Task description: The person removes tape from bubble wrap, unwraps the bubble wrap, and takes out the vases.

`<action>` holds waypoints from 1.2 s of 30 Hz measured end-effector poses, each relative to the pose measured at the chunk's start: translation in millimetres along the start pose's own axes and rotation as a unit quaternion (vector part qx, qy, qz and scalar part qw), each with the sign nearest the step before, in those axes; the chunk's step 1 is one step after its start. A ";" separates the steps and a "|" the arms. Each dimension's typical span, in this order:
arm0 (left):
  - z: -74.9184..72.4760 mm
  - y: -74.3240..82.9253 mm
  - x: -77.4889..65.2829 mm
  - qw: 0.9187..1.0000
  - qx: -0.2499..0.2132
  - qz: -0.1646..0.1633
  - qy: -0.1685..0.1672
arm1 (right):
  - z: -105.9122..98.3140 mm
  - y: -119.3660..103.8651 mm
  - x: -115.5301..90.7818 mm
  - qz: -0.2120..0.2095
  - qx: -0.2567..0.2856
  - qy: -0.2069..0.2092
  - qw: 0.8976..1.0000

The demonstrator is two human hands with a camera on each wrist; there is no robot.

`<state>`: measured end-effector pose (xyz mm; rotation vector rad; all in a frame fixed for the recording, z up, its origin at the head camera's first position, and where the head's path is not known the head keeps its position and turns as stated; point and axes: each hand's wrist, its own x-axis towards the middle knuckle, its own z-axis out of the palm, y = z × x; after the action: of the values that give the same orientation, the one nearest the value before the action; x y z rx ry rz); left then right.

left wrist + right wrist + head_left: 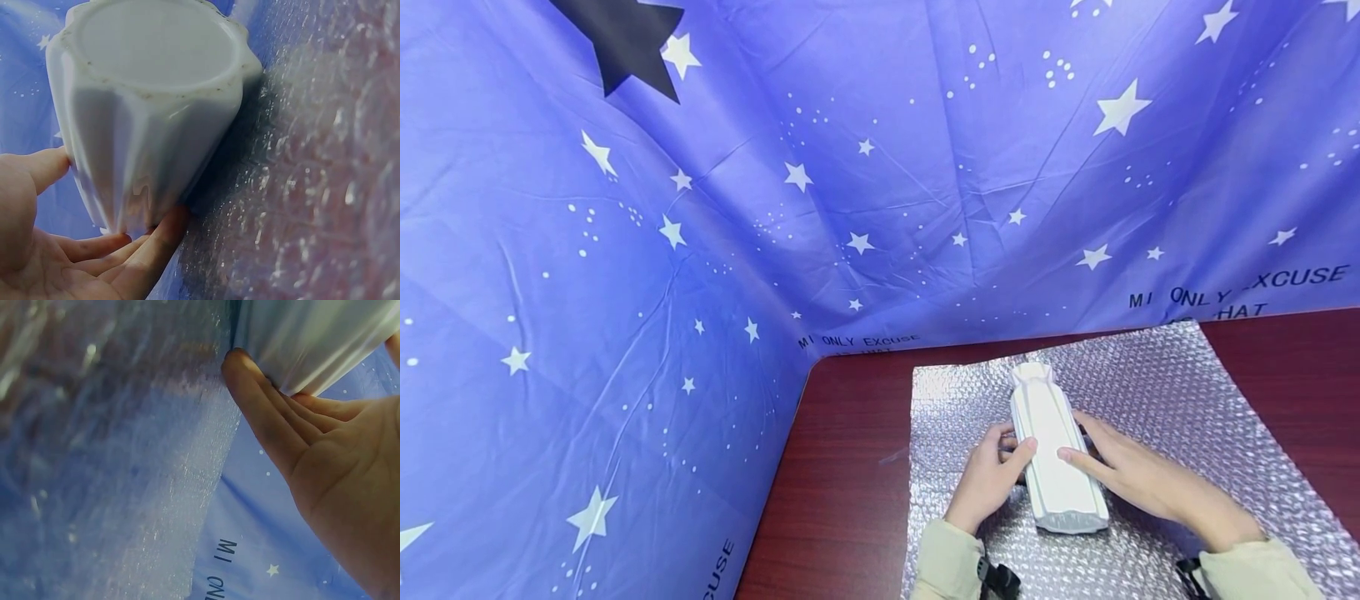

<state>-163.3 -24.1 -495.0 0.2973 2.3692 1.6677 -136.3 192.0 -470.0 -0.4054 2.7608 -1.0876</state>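
Overall, head view, white vase (pixel 1048 417): sideways over bubble wrap (pixel 1157 383), neck toward the desk's (pixel 835 450) far edge; left hand (pixel 988 477) and right hand (pixel 1135 473) grip opposite sides.
Left wrist, base (pixel 156 47): loose grip could let smooth glaze slip and chip.
Right wrist, fingers (pixel 262 412): against one side; uneven pressure might roll it.

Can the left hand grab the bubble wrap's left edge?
Probably yes: only bubble wrap lies between the left hand and that edge, though the hand must likely release the white vase first.
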 end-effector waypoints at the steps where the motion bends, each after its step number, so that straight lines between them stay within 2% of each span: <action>1: 0.2 0.1 0.1 1.000 -0.003 0.002 0.000 | -0.2 -0.2 0.3 -0.001 0.003 0.001 1.000; 11: 1.8 0.4 2.3 1.000 -0.026 0.004 0.001 | -0.9 -1.8 4.6 -0.010 0.043 0.000 0.999; 18: 3.0 0.6 2.7 0.999 -0.046 0.015 -0.004 | -0.7 -1.3 4.5 -0.011 0.051 0.005 0.999; 25: 5.7 0.6 2.1 0.997 -0.074 0.006 -0.008 | -0.7 -1.3 2.3 0.001 0.047 0.000 0.999; 36: 6.3 0.7 2.2 0.997 -0.079 -0.003 0.001 | 0.4 -2.6 2.7 -0.021 0.068 0.008 0.997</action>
<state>-163.6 -17.5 -496.6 0.2604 2.2205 1.8400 -138.3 189.2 -468.6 -0.4415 2.6822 -1.2861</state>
